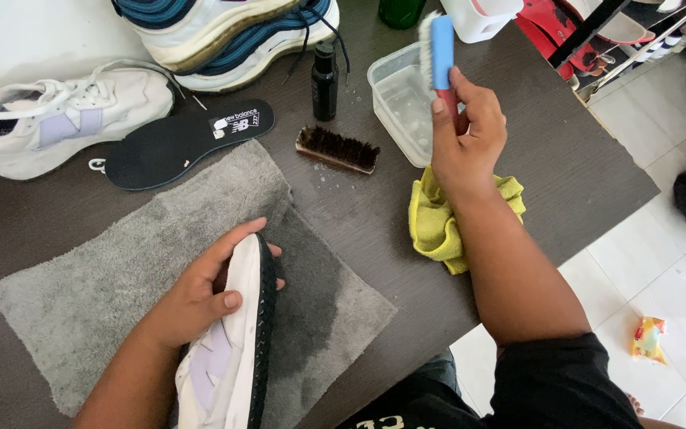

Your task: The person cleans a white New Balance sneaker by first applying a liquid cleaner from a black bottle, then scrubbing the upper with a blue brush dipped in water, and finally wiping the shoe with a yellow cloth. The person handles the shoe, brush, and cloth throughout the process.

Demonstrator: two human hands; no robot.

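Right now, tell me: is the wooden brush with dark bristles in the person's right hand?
No. The right hand holds a blue-backed brush over the clear tub, while the wooden brush lies untouched on the table.

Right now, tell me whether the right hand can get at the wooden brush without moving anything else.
Probably not: the way to the wooden brush lies open on the table, but the right hand is full, holding a blue brush over the plastic tub.

A matt grey terry towel (97, 294) covers the dark wood-grain table (565, 167); the sneaker (228, 357) shows smooth white leather, the clear plastic tub (395, 99) glossy, the brown brush (337, 149) bristly.
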